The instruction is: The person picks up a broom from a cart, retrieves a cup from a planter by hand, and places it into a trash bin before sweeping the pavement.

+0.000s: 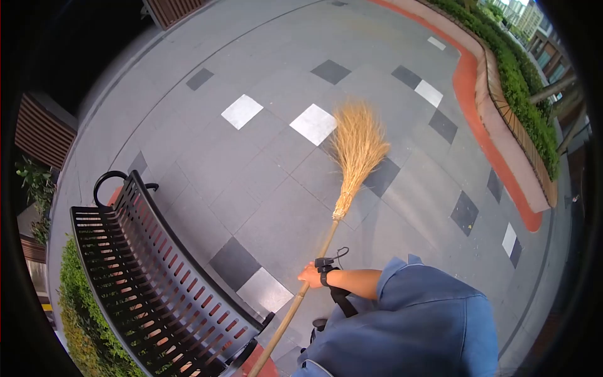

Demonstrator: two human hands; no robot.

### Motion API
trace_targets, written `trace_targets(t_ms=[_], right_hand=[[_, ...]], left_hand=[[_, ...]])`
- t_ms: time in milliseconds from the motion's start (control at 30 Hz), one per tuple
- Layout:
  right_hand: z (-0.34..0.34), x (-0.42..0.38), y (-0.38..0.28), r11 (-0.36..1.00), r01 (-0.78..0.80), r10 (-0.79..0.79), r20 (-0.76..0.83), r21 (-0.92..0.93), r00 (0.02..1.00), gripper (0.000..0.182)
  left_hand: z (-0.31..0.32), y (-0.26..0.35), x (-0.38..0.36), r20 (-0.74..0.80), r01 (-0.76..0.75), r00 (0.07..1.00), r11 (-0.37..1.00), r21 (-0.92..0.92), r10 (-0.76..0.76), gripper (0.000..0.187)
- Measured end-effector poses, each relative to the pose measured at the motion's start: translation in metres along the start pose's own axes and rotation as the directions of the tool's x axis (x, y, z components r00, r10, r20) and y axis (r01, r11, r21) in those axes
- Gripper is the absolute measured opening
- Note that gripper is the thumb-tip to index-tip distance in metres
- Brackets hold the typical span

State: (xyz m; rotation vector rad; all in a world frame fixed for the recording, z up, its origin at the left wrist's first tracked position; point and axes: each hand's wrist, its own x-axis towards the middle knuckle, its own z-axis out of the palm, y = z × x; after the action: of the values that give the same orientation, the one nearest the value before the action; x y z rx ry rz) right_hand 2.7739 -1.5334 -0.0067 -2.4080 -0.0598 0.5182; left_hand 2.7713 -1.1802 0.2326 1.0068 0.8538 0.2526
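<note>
My right hand is wrapped round the bamboo-like handle of a straw broom. A black device with a strap and a thin cord loop sits on that wrist. The broom points away from me, its bristles fanned out over the grey paving beside a white tile. From my hand the handle slants down to the lower left and leaves the frame near the bench's end. My left hand is outside the picture. A loose blue sleeve covers my right upper arm.
A black slatted metal bench stands close on the left, with a green hedge behind it. On the right, a curved planter with a wooden seat edge and red border bounds the paving.
</note>
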Motion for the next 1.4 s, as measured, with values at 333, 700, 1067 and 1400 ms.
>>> trace_targets(t_ms=[333,700,1067,1400], right_hand=[[-0.079,-0.138,0.119,0.925,-0.360,0.364,0.017,-0.121,0.931,0.014],[-0.197,0.090,-0.043,0.995,0.102,-0.103,-0.067,-0.021,0.992,0.014],[-0.278,0.355,-0.182,0.777,0.625,-0.574,0.323,-0.077,0.753,0.017],[-0.271,0.551,-0.182,0.719,0.690,-0.583,0.464,-0.088,0.667,0.009]], left_hand=[[0.167,-0.085,-0.043,0.518,0.197,0.822,0.971,0.134,-0.238,0.033],[0.182,0.057,0.096,0.048,-0.288,0.951,0.933,-0.217,0.305,0.041],[0.134,0.104,0.162,-0.276,-0.642,0.762,0.736,-0.212,0.586,0.038],[0.282,0.075,0.173,-0.611,-0.688,0.602,0.722,-0.070,0.515,0.026]])
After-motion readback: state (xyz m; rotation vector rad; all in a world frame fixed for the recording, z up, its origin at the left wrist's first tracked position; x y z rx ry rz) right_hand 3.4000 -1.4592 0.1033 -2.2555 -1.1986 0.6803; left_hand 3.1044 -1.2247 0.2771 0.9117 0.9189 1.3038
